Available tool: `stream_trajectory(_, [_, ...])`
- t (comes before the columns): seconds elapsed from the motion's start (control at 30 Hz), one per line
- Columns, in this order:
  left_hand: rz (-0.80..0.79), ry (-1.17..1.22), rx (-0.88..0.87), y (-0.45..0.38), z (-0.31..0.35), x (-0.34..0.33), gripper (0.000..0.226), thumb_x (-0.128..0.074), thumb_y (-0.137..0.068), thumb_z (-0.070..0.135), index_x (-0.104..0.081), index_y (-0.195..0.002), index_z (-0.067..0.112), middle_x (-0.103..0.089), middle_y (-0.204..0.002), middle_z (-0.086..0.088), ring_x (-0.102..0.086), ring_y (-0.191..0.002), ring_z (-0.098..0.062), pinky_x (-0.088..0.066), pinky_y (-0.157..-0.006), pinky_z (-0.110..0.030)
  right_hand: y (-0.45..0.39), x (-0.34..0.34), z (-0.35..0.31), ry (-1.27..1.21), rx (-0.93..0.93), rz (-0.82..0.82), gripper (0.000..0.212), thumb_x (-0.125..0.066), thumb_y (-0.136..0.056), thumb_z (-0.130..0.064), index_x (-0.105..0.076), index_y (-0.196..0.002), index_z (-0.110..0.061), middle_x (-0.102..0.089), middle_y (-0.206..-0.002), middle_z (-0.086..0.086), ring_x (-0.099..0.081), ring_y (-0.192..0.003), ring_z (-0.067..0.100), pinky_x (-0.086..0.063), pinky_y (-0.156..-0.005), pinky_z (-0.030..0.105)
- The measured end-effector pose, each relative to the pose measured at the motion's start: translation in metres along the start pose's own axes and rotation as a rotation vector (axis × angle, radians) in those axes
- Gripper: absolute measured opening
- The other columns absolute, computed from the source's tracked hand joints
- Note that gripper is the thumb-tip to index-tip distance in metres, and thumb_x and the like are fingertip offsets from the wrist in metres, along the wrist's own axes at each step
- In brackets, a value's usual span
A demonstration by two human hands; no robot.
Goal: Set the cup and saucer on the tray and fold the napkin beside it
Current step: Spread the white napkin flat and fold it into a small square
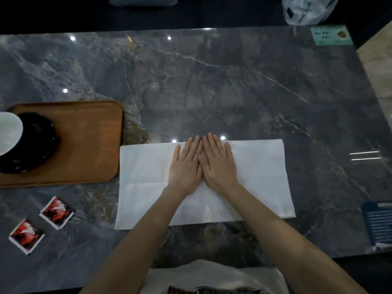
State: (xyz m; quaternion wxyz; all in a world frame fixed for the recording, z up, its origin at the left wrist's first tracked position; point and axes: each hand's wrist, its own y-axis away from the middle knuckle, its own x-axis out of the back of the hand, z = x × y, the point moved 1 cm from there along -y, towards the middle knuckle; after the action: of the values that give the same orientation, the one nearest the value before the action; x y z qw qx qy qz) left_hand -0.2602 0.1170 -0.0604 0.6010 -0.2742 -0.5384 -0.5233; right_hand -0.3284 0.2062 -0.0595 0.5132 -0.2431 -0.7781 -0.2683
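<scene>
On the dark marbled table (233, 81), near the middle of its near edge, a white napkin (258, 177) lies spread as a wide rectangle with a faint crease line running across it. Both palms press flat on its centre: the left hand (186, 166) and the right hand (218, 164) lie side by side, touching along the thumbs, fingers straight and close together, gripping nothing. Just left of the napkin sits a wooden tray (89, 145); at its left end a black saucer (36, 145) carries a white cup (8, 134). Nearer and to the left lie two red packets (56, 212), apart from the tray.
</scene>
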Motion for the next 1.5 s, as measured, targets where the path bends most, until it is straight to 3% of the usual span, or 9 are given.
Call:
stream_trajectory(0.47, [0.074,-0.041,0.139,0.023,-0.062,0.001,0.066,0.001,-0.088,0.050,-0.004,-0.147,0.021,-0.002,-0.157,0.003,0.009,-0.141,-0.009,0.002,-0.116,-0.036,0.026,0.025,0.095,0.142,-0.331,0.046,0.078,0.001,-0.084,-0.054,-0.001,-0.147,-0.009,-0.002,-0.158,0.009,0.001,-0.146,0.022,0.002,-0.118,0.039])
stream_trajectory(0.63, [0.086,-0.058,0.142,0.024,-0.059,0.002,0.068,0.004,-0.086,0.049,-0.003,-0.147,0.021,0.000,-0.157,0.003,0.013,-0.137,-0.005,0.005,-0.115,-0.035,0.032,0.037,0.111,0.219,-0.435,0.002,0.065,-0.017,-0.097,-0.043,0.001,-0.146,-0.006,0.001,-0.158,0.011,0.004,-0.146,0.022,0.004,-0.119,0.042])
stream_trajectory(0.7, [0.084,-0.068,0.143,0.024,-0.058,0.003,0.064,0.001,-0.089,0.048,-0.002,-0.147,0.020,0.001,-0.157,0.003,0.010,-0.141,-0.009,0.006,-0.115,-0.035,0.033,0.037,0.102,0.240,-0.398,0.051,0.067,-0.011,-0.095,-0.044,-0.002,-0.146,-0.003,-0.001,-0.158,0.014,0.003,-0.146,0.024,0.011,-0.116,0.041])
stream_trajectory(0.8, [0.077,-0.083,0.154,0.024,-0.056,0.001,0.060,-0.004,-0.092,0.043,0.000,-0.147,0.019,0.003,-0.157,0.002,0.008,-0.143,-0.014,0.007,-0.115,-0.035,0.045,0.024,0.064,0.186,-0.129,0.059,0.070,-0.002,-0.088,-0.048,0.004,-0.144,-0.007,0.003,-0.156,0.008,0.010,-0.143,0.019,0.023,-0.110,0.033])
stream_trajectory(0.9, [0.087,-0.080,0.170,0.024,-0.055,-0.001,0.056,-0.010,-0.097,0.041,0.000,-0.147,0.018,0.004,-0.157,0.001,0.009,-0.143,-0.013,0.008,-0.114,-0.035,0.068,0.001,0.031,0.118,-0.017,0.003,0.070,0.006,-0.090,-0.052,0.000,-0.145,-0.009,-0.001,-0.156,0.006,0.007,-0.141,0.018,0.013,-0.112,0.034])
stream_trajectory(1.03, [0.064,-0.075,0.161,0.024,-0.056,0.001,0.056,-0.014,-0.098,0.041,0.001,-0.147,0.019,0.006,-0.157,0.001,0.010,-0.143,-0.014,0.008,-0.115,-0.035,0.087,-0.012,0.035,0.152,-0.077,-0.005,0.068,-0.003,-0.094,-0.049,-0.017,-0.145,-0.008,-0.022,-0.154,0.010,-0.014,-0.142,0.023,0.001,-0.113,0.037])
stream_trajectory(1.17, [0.029,-0.084,0.149,0.025,-0.056,0.004,0.057,-0.012,-0.097,0.042,0.003,-0.147,0.017,0.007,-0.157,0.000,0.010,-0.143,-0.016,0.005,-0.116,-0.038,0.100,-0.007,0.066,0.131,-0.213,0.048,0.072,-0.010,-0.088,-0.050,-0.004,-0.146,-0.009,-0.006,-0.157,0.009,0.005,-0.142,0.017,0.010,-0.113,0.035])
stream_trajectory(1.37, [0.167,-0.079,0.098,0.035,-0.017,0.001,0.062,-0.012,-0.093,0.039,-0.014,-0.145,0.005,-0.015,-0.155,-0.013,-0.013,-0.143,-0.026,-0.008,-0.114,-0.047,0.110,0.000,0.080,0.102,-0.304,0.061,0.078,-0.006,-0.084,-0.054,-0.001,-0.147,-0.008,-0.002,-0.158,0.012,0.000,-0.146,0.024,0.004,-0.117,0.038])
stream_trajectory(1.5, [0.081,-0.041,-0.085,0.057,0.030,-0.025,0.065,-0.011,-0.090,0.045,-0.008,-0.146,0.013,-0.001,-0.154,-0.002,0.003,-0.141,-0.017,0.006,-0.114,-0.036,0.111,-0.001,0.080,0.114,-0.301,0.071,0.078,-0.006,-0.084,-0.054,-0.003,-0.147,-0.009,-0.004,-0.158,0.012,-0.002,-0.146,0.024,0.001,-0.117,0.039])
